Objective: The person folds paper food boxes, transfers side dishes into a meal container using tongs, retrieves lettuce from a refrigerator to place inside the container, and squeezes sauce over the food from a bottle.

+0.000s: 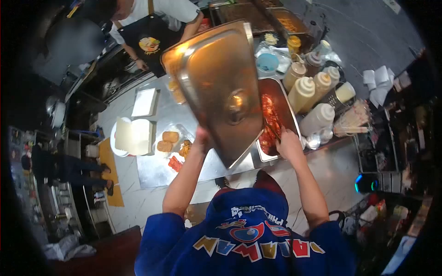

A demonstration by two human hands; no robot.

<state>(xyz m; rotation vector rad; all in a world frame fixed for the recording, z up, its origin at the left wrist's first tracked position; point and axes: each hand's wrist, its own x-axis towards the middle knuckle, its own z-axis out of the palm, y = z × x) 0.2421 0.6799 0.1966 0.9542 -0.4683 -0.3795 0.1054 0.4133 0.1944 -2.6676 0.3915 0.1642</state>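
Note:
My left hand (pixel 202 140) is closed on the lower left edge of a large metal pan lid (pixel 216 73), which is tilted up in front of me. Beside it stands a rectangular steel pan (pixel 299 131) of meat in red sauce (pixel 269 112). Over the pan's near right part, my right hand (pixel 290 145) is closed on thin, dark tongs (pixel 273 131) whose tips reach into the red food. The raised lid hides part of the table behind it.
Squeeze bottles (pixel 302 94) and a bundle of wrapped sticks (pixel 352 119) line the right side. Fried pieces (pixel 164 141) on plastic and an open white box (pixel 133 135) sit left. A person in a black apron (pixel 149 39) stands across the table.

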